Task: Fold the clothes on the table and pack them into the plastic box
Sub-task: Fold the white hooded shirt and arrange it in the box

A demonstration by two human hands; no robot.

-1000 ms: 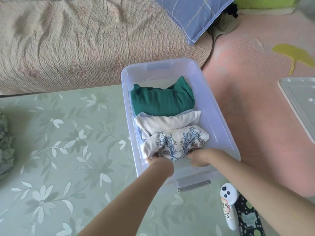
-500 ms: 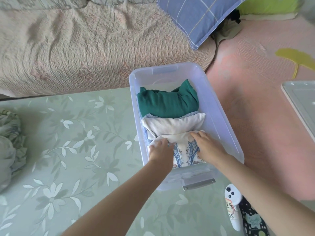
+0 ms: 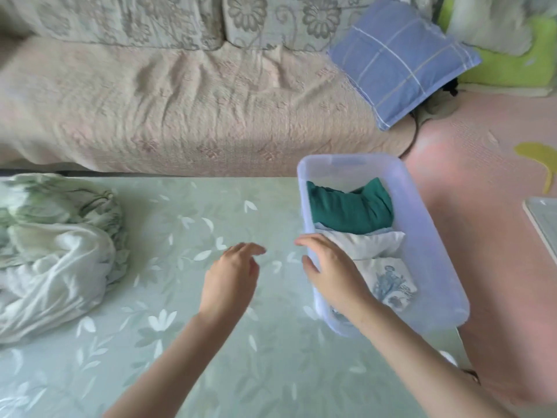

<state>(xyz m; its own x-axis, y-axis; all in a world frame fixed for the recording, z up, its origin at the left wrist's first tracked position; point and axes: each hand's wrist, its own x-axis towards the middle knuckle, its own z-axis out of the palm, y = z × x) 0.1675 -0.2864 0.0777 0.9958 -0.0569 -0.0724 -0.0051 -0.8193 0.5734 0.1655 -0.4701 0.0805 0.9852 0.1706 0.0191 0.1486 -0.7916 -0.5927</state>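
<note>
Head view: both hands are empty, fingers loose, the left hand (image 3: 232, 279) over the table (image 3: 211, 357), the right hand (image 3: 331, 270) above the plastic box (image 3: 428, 236) wall. Folded garments (image 3: 349, 206) fill the box; the crumpled pile (image 3: 54, 251) lies well left. Lift one piece only and spread it flat before folding.

No text, label, brand or number readable anywhere in your view, the blue print on the folded cloth (image 3: 388, 285) in the plastic box (image 3: 346, 159) is a leafy pattern, not lettering
</note>
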